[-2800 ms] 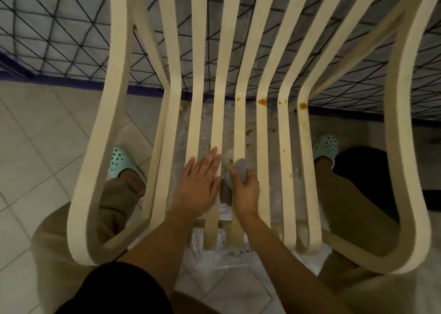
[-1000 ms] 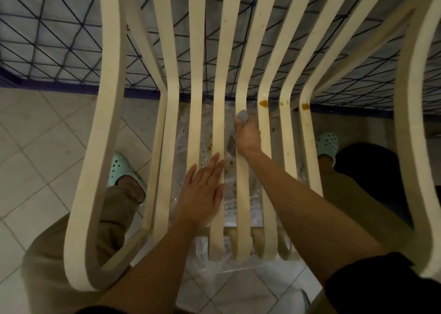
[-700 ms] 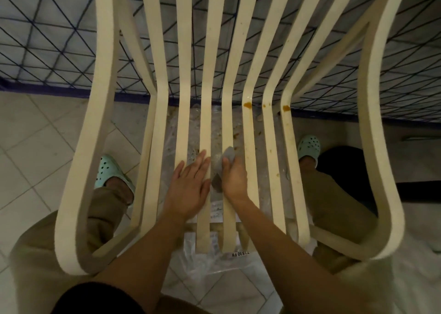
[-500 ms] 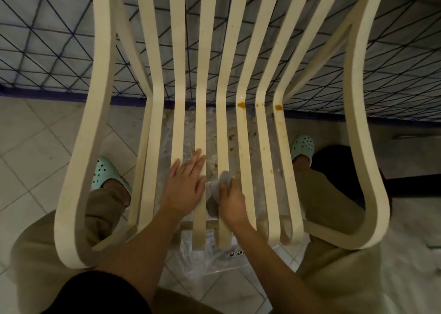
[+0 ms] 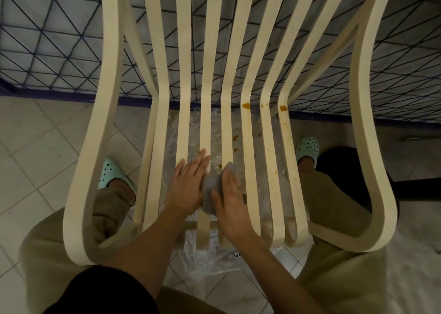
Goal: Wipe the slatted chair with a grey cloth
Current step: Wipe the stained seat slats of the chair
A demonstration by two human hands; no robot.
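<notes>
A cream slatted chair (image 5: 249, 161) fills the view from above, its seat slats running away from me. Orange-brown stains (image 5: 245, 105) mark the right-hand slats at the bend and run down them in specks. My right hand (image 5: 230, 196) presses a crumpled grey cloth (image 5: 211, 192) against a middle seat slat near the front edge. Flat on the slats just left of the cloth lies my left hand (image 5: 188, 182), fingers spread and holding nothing.
A clear plastic sheet (image 5: 214, 263) with brown drips lies on the tiled floor under the seat. My feet in mint clogs (image 5: 309, 147) stand either side of the chair. A wire-mesh fence (image 5: 43, 39) with a dark base runs behind it.
My right hand slid the cloth from the far bend of the middle slat back toward the seat's front edge. The left hand stayed flat on the slats.
</notes>
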